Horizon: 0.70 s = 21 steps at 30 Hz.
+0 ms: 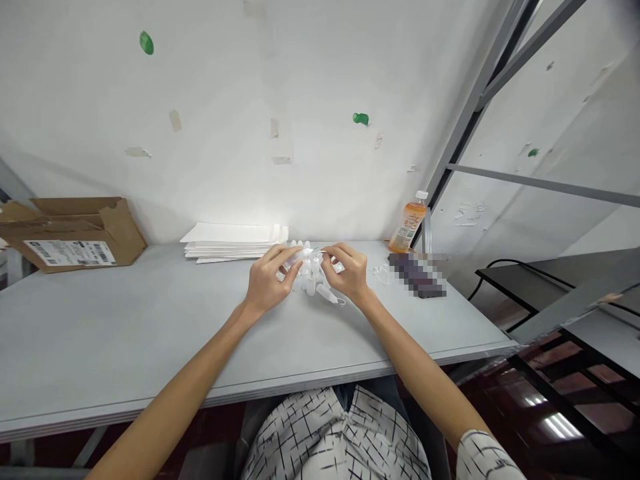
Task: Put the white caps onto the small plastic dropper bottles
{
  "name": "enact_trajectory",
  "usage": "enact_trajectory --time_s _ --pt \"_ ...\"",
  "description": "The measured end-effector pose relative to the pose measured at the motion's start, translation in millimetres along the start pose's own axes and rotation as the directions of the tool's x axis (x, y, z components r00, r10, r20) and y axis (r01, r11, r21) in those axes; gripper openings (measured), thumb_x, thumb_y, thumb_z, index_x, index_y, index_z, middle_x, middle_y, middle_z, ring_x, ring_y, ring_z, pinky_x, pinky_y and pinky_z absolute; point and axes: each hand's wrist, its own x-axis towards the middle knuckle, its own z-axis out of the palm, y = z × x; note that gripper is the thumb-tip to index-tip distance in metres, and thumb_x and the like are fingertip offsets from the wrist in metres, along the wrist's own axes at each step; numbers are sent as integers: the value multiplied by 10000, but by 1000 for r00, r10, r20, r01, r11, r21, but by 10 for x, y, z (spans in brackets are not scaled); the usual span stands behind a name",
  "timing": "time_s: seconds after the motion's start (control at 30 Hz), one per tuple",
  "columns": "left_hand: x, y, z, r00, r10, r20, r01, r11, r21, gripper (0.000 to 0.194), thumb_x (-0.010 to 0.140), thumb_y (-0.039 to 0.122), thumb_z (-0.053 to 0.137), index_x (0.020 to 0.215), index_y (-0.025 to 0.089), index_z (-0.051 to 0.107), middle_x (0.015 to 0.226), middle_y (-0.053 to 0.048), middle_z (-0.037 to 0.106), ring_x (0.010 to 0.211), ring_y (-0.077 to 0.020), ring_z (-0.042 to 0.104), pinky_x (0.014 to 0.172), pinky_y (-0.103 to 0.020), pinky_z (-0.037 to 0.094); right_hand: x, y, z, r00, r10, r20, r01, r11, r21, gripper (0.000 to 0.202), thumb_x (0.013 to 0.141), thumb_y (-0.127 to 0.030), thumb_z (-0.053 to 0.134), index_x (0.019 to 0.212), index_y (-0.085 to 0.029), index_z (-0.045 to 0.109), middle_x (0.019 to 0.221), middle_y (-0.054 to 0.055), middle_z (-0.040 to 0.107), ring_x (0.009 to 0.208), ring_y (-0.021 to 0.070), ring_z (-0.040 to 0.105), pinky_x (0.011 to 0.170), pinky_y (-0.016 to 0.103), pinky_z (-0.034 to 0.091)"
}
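Observation:
Over the grey table, my left hand (270, 279) is closed, with a small white squeeze bottle (303, 254) between thumb and fingertips. The bottle lies nearly level, its narrow end toward the right. My right hand (349, 270) is closed in a pinch by that end, on a thin pale strand (317, 251); whether the strand is fastened to the bottle is too small to tell. Beneath and between both hands sits a cluster of similar white bottles (311, 285), partly hidden by my fingers. One bottle (327, 294) in front lies on its side with a thin loop at its tip.
Several thin clear loops (381, 274) lie right of my right hand. Beyond them are a blurred dark object (419, 275) and an orange drink bottle (409, 223). White flat sheets (233, 240) are stacked by the wall. A cardboard box (75, 233) stands far left.

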Motion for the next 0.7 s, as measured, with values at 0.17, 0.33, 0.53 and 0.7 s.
enact_trajectory --time_s 0.17,0.33,0.53,0.7 --pt "-15 3 26 999 39 -7 -38 997 74 194 943 300 596 1081 201 690 991 -45 726 638 -109 616 589 -230 508 -11 -100 -22 997 -17 76 11 996 87 225 877 -220 481 771 -220 680 713 56 692 595 153 629 562 275 508" --pt "-42 1 64 995 98 -14 -94 978 186 130 944 252 586 1034 208 669 965 -38 738 851 -169 683 707 -266 509 31 -130 -19 997 76 15 -78 981 176 369 944 -264 484 604 -202 614 586 44 650 498 134 583 500 270 461" --pt "-64 -21 94 984 176 -18 -168 963 211 128 938 197 589 1046 210 656 977 -37 731 926 -184 684 775 -281 522 82 -182 -33 948 272 167 -316 872 374 325 907 -381 619 655 -180 657 584 24 658 475 129 616 467 246 471" --pt "-83 -36 125 967 246 -59 -225 944 242 136 930 178 610 1051 199 667 956 -36 734 882 -179 694 734 -267 524 95 -233 -58 851 387 357 -520 722 457 349 854 -472 688 714 -153 688 542 4 618 442 137 629 456 240 487"
